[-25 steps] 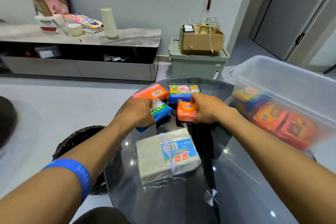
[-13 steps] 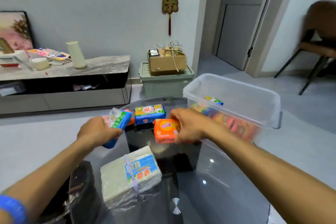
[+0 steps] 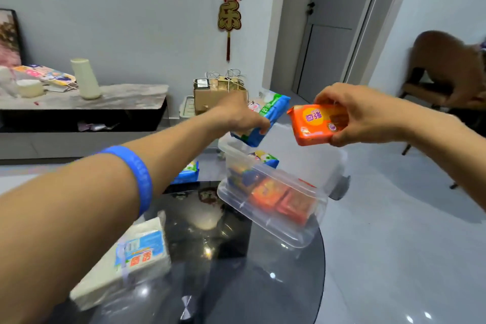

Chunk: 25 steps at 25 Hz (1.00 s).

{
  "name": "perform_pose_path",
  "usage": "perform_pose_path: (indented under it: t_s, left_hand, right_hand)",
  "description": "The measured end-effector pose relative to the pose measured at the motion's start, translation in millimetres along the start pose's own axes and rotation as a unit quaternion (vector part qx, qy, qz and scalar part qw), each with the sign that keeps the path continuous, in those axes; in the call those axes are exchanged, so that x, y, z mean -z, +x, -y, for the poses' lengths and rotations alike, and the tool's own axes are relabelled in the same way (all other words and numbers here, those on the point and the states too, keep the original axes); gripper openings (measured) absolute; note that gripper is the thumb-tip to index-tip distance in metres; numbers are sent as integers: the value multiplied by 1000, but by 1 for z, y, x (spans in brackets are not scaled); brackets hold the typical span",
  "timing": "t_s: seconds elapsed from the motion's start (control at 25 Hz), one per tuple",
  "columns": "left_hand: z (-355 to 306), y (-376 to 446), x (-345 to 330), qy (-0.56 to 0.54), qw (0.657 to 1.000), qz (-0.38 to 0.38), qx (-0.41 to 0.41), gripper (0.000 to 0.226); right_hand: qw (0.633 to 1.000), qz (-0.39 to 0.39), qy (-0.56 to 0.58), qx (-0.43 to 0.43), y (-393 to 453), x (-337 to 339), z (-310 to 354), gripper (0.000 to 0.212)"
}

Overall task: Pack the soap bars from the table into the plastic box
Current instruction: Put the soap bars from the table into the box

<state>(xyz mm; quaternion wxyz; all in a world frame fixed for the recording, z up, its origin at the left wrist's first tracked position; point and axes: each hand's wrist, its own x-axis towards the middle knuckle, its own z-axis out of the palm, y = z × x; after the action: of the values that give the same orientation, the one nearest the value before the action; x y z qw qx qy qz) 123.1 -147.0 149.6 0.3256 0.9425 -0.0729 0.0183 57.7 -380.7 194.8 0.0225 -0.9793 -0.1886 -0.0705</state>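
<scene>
Above the open plastic box [image 3: 273, 221] both my hands are raised, each with a soap bar. Most of the blue and green soap bar [image 3: 268, 123] is hidden behind my left hand [image 3: 236, 116], whose fingers are clamped around its lower end; only the crinkly wrapper's upper part and one corner show. My right hand [image 3: 360, 116] pinches the orange soap bar [image 3: 314, 123], a glossy rectangular packet with yellow print, thumb on top and fingers wrapped under its right side.

My left forearm, with a blue rubber wristband [image 3: 136, 176], covers part of the worktop [image 3: 236, 284], a round dark glass top with bright reflections. Behind the arm a blue-wrapped bar [image 3: 188, 172] peeks out, mostly covered. A large pale block in clear film [image 3: 126, 258] lies on the glass near the left edge, its near end cut off by my arm.

Through the box's clear, slightly cloudy walls I see orange and red packets lying side by side, a blue one beside them, and a blue and green one farther back; their print is too blurred to read.
</scene>
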Motion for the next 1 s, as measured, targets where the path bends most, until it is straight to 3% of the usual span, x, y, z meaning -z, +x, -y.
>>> perform_pose_path:
  t_s: [0.12, 0.28, 0.56, 0.68, 0.8, 0.88, 1.0]
  left_hand:
    - [-28, 19, -54, 74, 995, 65, -3, 55]
    - [-17, 32, -96, 201, 960, 192, 39, 37]
    - [1, 45, -113, 293, 916, 273, 23, 32]
    - [4, 44, -115, 278, 936, 213, -27, 14]
    - [6, 36, -108, 184, 967, 91, -149, 22]
    - [11, 31, -100, 130, 959, 116, -223, 28]
    - [15, 28, -93, 139, 940, 259, -176, 28]
  right_hand:
    - [1000, 4, -10, -14, -6, -5, -30, 72]
    - [999, 16, -29, -2, 3, -28, -46, 72]
    - [992, 99, -67, 36, 31, -68, -34, 73]
    - [984, 128, -112, 49, 35, -74, -32, 74]
    - [967, 179, -176, 48, 44, -79, -26, 73]
    - [949, 229, -215, 28, 49, -93, -20, 67]
    - [928, 327, -175, -21, 55, -119, -8, 52]
